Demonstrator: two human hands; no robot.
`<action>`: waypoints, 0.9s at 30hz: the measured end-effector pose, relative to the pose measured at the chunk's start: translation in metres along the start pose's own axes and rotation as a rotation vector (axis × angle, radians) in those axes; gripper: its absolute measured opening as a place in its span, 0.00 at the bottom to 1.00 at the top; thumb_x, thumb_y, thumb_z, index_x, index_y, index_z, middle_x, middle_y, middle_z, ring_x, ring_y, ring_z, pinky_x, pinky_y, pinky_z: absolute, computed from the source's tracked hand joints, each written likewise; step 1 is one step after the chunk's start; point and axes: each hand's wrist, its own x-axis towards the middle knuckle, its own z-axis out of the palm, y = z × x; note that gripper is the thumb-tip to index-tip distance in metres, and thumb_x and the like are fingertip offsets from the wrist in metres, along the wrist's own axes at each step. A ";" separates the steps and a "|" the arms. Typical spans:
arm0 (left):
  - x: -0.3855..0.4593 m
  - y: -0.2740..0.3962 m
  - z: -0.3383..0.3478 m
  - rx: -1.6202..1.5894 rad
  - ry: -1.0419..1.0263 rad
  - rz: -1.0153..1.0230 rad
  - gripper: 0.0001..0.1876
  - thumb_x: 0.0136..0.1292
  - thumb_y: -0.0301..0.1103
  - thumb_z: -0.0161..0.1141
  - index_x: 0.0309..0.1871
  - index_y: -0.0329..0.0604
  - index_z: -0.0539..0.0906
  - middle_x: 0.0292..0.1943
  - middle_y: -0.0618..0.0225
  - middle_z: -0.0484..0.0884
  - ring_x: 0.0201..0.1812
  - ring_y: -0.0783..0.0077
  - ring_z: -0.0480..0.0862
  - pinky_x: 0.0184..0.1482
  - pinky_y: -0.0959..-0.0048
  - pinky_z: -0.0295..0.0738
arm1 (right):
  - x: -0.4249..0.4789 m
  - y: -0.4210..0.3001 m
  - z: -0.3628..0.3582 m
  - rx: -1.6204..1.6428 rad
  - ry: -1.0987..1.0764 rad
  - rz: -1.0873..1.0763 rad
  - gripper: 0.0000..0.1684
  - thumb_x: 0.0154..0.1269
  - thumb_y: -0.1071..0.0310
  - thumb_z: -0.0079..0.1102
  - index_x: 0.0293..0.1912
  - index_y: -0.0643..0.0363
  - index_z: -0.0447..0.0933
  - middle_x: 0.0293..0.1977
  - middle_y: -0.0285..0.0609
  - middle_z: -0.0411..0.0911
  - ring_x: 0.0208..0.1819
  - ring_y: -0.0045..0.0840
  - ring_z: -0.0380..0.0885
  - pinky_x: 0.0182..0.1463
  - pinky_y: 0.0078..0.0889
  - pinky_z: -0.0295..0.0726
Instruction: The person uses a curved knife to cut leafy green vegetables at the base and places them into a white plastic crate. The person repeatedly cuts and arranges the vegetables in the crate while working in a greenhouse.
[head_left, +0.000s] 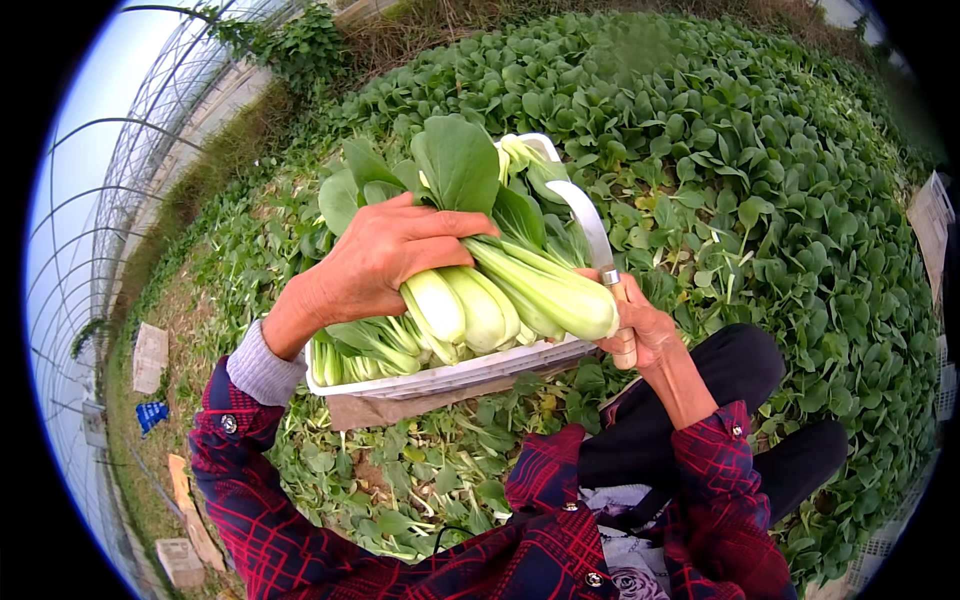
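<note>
My left hand (397, 255) grips several heads of bok choy (480, 307) around their stalks, with the pale bases turned towards me and the leaves pointing away. They are above a white plastic crate (450, 382) that holds more bok choy (367, 349). In my right hand (637, 322) is a sickle (589, 217); its wooden handle crosses the palm and the curved blade points up and away. The fingers of that hand lie close against the base of the rightmost head, partly hidden behind it.
Dense growing bok choy (720, 127) spreads beyond and right of the crate. Cut leaves (420, 480) litter the soil before me. More crates (150, 356) stand at the far left, near a blue bag (151, 415) and greenhouse hoops (120, 120). My bent knees (742, 360) are at right.
</note>
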 end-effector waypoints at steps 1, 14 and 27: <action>0.000 -0.002 0.001 0.003 -0.026 -0.022 0.12 0.42 0.35 0.64 0.30 0.43 0.76 0.49 0.66 0.79 0.38 0.70 0.81 0.29 0.73 0.64 | 0.007 0.001 -0.007 0.040 0.002 0.024 0.43 0.46 0.59 0.72 0.57 0.69 0.61 0.39 0.41 0.73 0.23 0.11 0.69 0.18 0.11 0.68; -0.015 -0.049 0.062 0.074 -0.185 0.158 0.04 0.45 0.27 0.56 0.26 0.41 0.76 0.56 0.67 0.73 0.36 0.71 0.80 0.39 0.71 0.71 | 0.023 0.041 -0.019 -0.856 0.311 -0.121 0.42 0.38 0.64 0.76 0.54 0.67 0.69 0.39 0.41 0.78 0.34 0.19 0.75 0.38 0.21 0.73; -0.039 -0.073 0.118 -0.100 -0.389 0.089 0.07 0.34 0.19 0.58 0.19 0.39 0.72 0.62 0.70 0.66 0.40 0.63 0.79 0.40 0.66 0.75 | 0.033 0.083 -0.008 -1.567 0.578 -0.368 0.25 0.43 0.53 0.70 0.24 0.63 0.69 0.15 0.47 0.70 0.21 0.43 0.73 0.25 0.37 0.71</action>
